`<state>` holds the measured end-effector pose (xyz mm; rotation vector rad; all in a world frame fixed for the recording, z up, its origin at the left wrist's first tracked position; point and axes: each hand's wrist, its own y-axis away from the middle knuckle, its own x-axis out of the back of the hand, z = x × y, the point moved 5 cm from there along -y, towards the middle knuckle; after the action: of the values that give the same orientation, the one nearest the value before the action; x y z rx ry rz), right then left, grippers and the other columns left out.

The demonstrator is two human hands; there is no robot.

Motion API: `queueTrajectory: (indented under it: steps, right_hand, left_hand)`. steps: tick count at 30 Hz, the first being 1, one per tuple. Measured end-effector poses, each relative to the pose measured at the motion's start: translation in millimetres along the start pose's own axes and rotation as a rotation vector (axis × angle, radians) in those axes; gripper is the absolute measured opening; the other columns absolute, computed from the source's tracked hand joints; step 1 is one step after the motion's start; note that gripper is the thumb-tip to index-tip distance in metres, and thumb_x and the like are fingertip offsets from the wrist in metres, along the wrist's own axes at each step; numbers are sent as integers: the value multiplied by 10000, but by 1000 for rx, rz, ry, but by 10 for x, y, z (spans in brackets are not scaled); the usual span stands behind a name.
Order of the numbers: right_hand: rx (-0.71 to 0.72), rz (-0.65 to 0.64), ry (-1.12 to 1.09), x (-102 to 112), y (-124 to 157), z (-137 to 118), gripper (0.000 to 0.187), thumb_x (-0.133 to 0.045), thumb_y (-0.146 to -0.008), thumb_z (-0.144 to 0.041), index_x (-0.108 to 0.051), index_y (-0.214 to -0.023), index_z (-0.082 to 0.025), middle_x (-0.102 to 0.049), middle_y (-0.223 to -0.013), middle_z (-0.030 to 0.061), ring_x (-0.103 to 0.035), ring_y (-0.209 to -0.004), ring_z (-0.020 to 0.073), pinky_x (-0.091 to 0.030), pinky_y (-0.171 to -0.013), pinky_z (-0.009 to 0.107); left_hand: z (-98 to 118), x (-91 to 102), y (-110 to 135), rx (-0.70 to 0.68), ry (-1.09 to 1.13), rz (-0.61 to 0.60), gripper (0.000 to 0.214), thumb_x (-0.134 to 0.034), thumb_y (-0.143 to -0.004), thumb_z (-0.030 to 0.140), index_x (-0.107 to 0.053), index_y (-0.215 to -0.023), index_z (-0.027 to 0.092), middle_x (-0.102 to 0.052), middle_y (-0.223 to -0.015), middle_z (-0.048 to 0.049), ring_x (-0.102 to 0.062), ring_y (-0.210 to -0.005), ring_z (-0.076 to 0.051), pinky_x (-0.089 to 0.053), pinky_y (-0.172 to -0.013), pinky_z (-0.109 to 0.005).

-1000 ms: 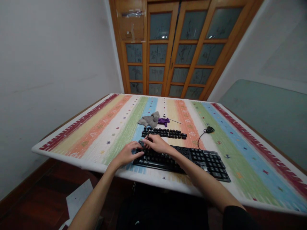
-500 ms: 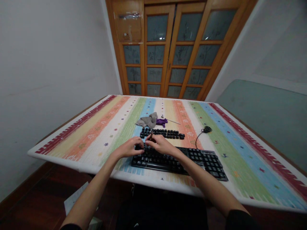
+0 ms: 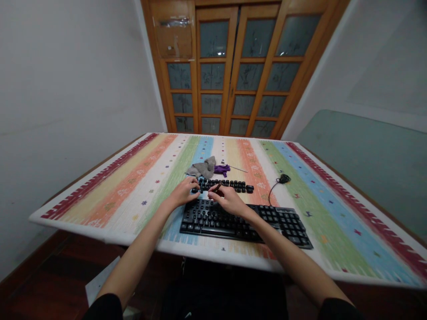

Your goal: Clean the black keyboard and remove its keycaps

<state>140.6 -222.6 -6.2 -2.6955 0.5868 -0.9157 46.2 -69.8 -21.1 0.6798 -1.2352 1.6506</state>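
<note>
A black keyboard [image 3: 213, 224] lies near the table's front edge, with key positions at its upper left looking bare. Behind it, loose black keycaps [image 3: 238, 184] are set out in rows. My left hand [image 3: 183, 192] is at the left end of these rows, thumb and index finger curled about a dark keycap [image 3: 196, 190]. Just right of it, above the keyboard's back edge, my right hand [image 3: 229, 200] grips a small brown stick-like tool [image 3: 218, 186]; its exact kind is hard to make out.
Beyond the keycaps lie a crumpled grey cloth [image 3: 203, 168] and a purple cloth [image 3: 221, 170] with a thin rod [image 3: 238, 169] beside it. A coiled black cable [image 3: 283, 179] sits at the right. The striped tablecloth [image 3: 133, 178] covers the table; a wall stands to the left.
My left hand has moved from the keyboard's upper left corner to the keycap rows. My right hand has shifted slightly right and back from the left hand, still with the tool.
</note>
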Motion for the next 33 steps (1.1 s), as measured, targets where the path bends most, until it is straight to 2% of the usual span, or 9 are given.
queueTrajectory:
  steps: [9, 20, 29, 33]
  right_hand:
    - [45, -64, 37, -16, 86, -136, 238, -538, -934, -349, -673, -926, -154, -693, -847, 46, -611, -746, 161, -453, -689, 261]
    - [50, -148, 40, -207, 157, -151, 206, -587, -913, -331, -687, -933, -151, -705, -854, 47, -624, -755, 168, -463, -714, 268]
    - [60, -117, 48, -323, 172, -163, 165, -614, -900, -293, -693, -886, -148, -705, -803, 43, -627, -723, 162, -456, -701, 260]
    - [53, -77, 30, -346, 204, -131, 163, -639, -880, -308, -698, -896, -156, -713, -802, 43, -639, -707, 163, -468, -697, 262]
  left_hand:
    - [-116, -164, -73, -35, -180, -67, 63, -634, -801, 197, -683, -835, 176, -591, -985, -89, -541, -962, -239, -463, -871, -379]
    - [-159, -221, -62, -24, -132, -77, 85, -614, -819, 184, -698, -804, 177, -586, -967, -82, -538, -959, -227, -458, -874, -374]
    - [-159, -206, -67, -38, -164, -75, 118, -625, -801, 156, -697, -891, 177, -578, -1004, -90, -529, -980, -241, -458, -885, -386]
    - [-157, -214, -67, -40, -145, -79, 107, -615, -807, 143, -698, -868, 172, -576, -1002, -93, -530, -980, -239, -458, -874, -382]
